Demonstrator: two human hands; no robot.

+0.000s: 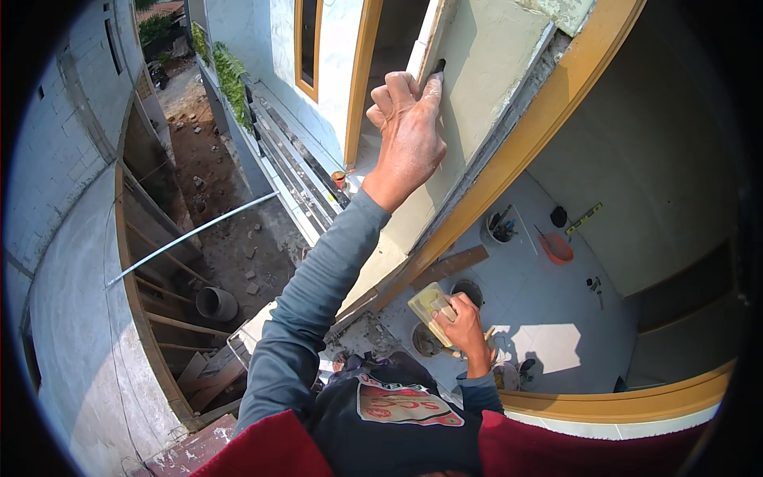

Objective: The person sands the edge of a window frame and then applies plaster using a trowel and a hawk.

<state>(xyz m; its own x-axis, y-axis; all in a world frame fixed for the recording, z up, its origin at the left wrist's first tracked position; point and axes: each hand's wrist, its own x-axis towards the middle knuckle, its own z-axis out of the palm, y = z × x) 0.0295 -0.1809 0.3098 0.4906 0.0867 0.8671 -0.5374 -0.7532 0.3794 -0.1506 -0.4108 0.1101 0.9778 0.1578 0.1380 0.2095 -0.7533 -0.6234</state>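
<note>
This was a building site, by its looks an unfinished house. Outside, a bare block wall [67, 139] faced a strip of rubble-strewn earth [208, 159]; indoors, a spirit level [584, 219] and a bucket of tools [499, 230] stood about on the tiled floor [592, 298]. A yellow plastering float [430, 305] and raw grey plaster [486, 95] beside an orange-brown frame [517, 176] showed it too.

A: Left side?
B: Thin pale pipe [193, 234] slants above rubble-strewn dirt [211, 171]. Grey bucket [228, 306] lower down. Green plant [230, 79] farther off.
A: Right?
B: Orange-red basin [559, 250] on tiled floor [509, 306], yellow spirit level [584, 219] near it.
</note>
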